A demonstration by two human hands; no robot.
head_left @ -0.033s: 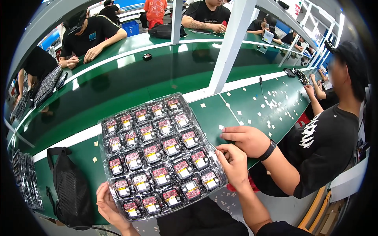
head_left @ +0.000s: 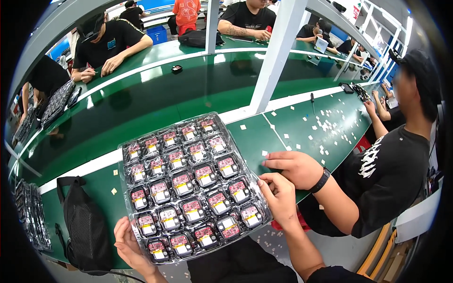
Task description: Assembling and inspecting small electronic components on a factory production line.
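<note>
Between my two hands is a clear plastic tray [head_left: 254, 194], tilted above the near green bench. Rows of small black rounded cases [head_left: 182, 183] sit in its pockets, each showing a red circuit board, a whitish block and yellow strip. My left hand [head_left: 128, 244] grips the lower left edge, its fingers partly hidden by the tray. At the right edge, my right hand [head_left: 280, 197] pinches the plastic between thumb and fingers. Just behind it is a co-worker's hand [head_left: 297, 167] with a dark wristband; whether its fingertips touch anything is hard to tell.
A black bag [head_left: 85, 221] lies left on the near bench [head_left: 255, 134], beside stacked trays [head_left: 33, 214]. Small pale squares [head_left: 325, 125] and a screwdriver [head_left: 312, 100] lie right. A white post [head_left: 278, 56] rises ahead by the dark green belt [head_left: 155, 99]. The co-worker [head_left: 382, 160] sits close right.
</note>
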